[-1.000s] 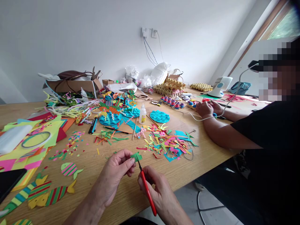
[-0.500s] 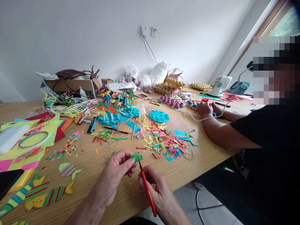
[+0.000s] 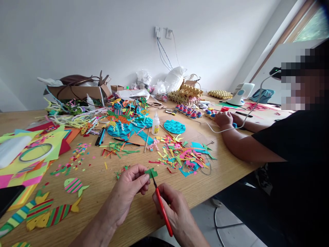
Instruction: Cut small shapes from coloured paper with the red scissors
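Between thumb and fingers, my left hand (image 3: 133, 181) pinches a small piece of green paper (image 3: 153, 173). Red-handled scissors (image 3: 163, 211) are gripped in my right hand (image 3: 174, 207), their narrow blades at the green paper. Both hands are just above the near part of the wooden table (image 3: 97, 185). Behind my left fingers lie small green and red scraps, partly hidden. A striped paper fish (image 3: 73, 185) rests to the left, with several more striped fish (image 3: 38, 212) nearer the corner.
Colourful paper offcuts (image 3: 180, 154) spread beyond my hands. A glue bottle (image 3: 155, 125) stands upright by a blue egg-carton disc (image 3: 174, 127). Coloured sheets with a tape roll (image 3: 36, 152) lie left. At right, a co-worker's arm (image 3: 236, 147) rests on the table beside a white cable (image 3: 216, 131).
Both hands and the scissors keep nearly the same place. The green paper has shifted slightly against the blades. The co-worker's head has moved a little to the right.
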`<state>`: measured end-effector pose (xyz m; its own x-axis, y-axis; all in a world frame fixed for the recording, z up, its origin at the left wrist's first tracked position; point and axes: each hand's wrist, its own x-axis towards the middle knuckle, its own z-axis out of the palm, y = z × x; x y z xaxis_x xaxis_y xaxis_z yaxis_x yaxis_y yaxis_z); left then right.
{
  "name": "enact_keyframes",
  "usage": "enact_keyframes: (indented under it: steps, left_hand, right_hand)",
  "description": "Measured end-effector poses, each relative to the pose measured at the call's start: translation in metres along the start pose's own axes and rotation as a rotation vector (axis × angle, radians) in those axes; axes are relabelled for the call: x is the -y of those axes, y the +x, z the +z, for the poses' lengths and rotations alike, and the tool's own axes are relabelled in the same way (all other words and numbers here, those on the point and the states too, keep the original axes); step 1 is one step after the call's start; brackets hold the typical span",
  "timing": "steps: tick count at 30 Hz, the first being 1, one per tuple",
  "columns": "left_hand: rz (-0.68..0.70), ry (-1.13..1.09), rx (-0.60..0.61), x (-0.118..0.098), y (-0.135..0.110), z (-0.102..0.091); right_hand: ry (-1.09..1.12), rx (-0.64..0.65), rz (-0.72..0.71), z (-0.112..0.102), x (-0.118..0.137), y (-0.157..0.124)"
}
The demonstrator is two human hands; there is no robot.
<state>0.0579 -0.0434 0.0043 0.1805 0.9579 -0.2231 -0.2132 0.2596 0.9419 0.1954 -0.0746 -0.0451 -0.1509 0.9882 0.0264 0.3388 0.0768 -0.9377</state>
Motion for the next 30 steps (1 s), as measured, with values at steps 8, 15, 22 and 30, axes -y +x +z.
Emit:
enact_keyframes:
  steps: [8, 15, 22, 30]
  left_hand:
    - [-0.055, 0.017, 0.044, 0.008, 0.004, 0.000]
    - [-0.067, 0.012, 0.010, 0.005, 0.001, -0.005]
    - [0.026, 0.258, -0.019, 0.001, 0.001, -0.018]
    - [0.141, 0.545, 0.061, 0.006, -0.003, -0.037]
  right_hand:
    - [-0.074, -0.024, 0.021, -0.002, -0.007, -0.008]
    - [-0.048, -0.013, 0.072, -0.013, -0.001, -0.004]
    - [0.067, -0.101, -0.087, -0.018, 0.024, 0.020]
    - [0.009, 0.054, -0.192, -0.004, 0.041, 0.042]
